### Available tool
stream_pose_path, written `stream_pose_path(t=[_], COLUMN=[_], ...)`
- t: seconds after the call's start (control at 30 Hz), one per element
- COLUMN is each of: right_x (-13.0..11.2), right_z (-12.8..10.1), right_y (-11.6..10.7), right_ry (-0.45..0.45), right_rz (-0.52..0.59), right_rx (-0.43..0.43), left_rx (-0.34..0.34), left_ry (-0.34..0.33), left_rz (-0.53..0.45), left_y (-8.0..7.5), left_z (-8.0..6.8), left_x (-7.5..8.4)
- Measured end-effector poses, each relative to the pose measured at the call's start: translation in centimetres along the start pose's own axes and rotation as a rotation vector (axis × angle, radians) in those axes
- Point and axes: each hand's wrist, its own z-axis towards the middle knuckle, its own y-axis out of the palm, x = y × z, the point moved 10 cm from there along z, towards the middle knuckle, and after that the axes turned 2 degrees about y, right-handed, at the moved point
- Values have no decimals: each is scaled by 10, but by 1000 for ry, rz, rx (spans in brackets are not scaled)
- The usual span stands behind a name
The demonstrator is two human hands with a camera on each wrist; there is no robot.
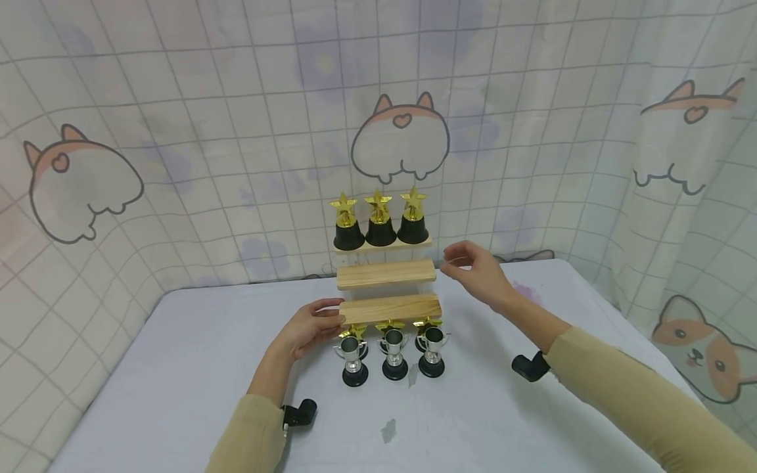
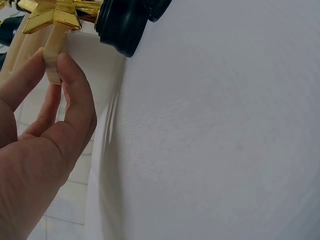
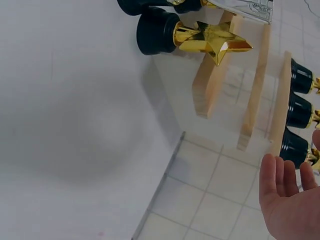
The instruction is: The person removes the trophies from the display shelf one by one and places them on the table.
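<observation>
Your left hand (image 1: 307, 330) pinches the lowest wooden step (image 1: 390, 307) of the shelf on the white table (image 1: 177, 368); your right hand (image 1: 476, 272) hovers open beside it, before the cat-print curtain (image 1: 177, 131).

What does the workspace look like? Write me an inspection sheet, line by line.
Surface: white table, one small stain near the front.
Job's things: three-step wooden shelf; three star trophies on the top step; three silver cups on the table, more star trophies behind them.
Clutter: nothing seen.
Hands: left hand holds the bottom step's left end, fingers pinching it; right hand open beside the shelf's right side, holding nothing.
Cables: nothing seen.
Surroundings: checked cartoon curtain all round.
</observation>
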Motion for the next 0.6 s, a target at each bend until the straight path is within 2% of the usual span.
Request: stream_pose_path(t=[0.27,0.6], right_x=[-5,-16], right_z=[17,39], right_y=[3,2], right_ry=[-12,-24], right_rz=[35,6], right_rx=[8,35], left_rx=[-3,-5], left_ry=[1,-5], left_rz=[5,11], left_y=[0,-2], left_z=[-1,1], left_x=[1,-1])
